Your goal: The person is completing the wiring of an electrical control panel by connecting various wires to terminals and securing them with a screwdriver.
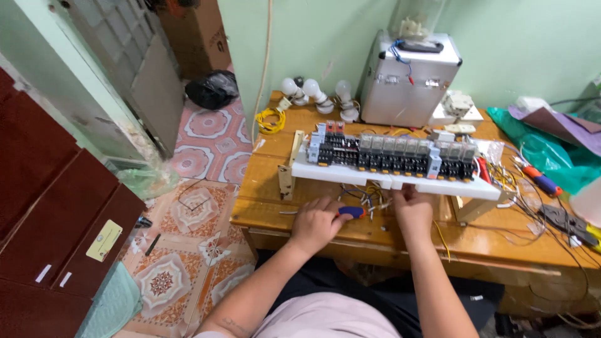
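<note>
My left hand (315, 223) rests on the wooden table (269, 206) and grips a screwdriver (350, 213) with a blue and orange handle, its shaft pointing left. My right hand (411, 208) reaches under the front edge of a raised white board (350, 174), among yellow and dark wires (372, 194); whether it pinches a wire is hidden. The board carries a row of black and clear relay blocks (394, 156) and stands on wooden legs.
A silver metal case (410, 78) stands at the back by the wall, with white bulbs (313, 94) and a yellow wire coil (270, 120) to its left. More screwdrivers (541, 180), pliers (573, 225) and green plastic lie at the right. Dark cabinets stand on the left of the tiled floor.
</note>
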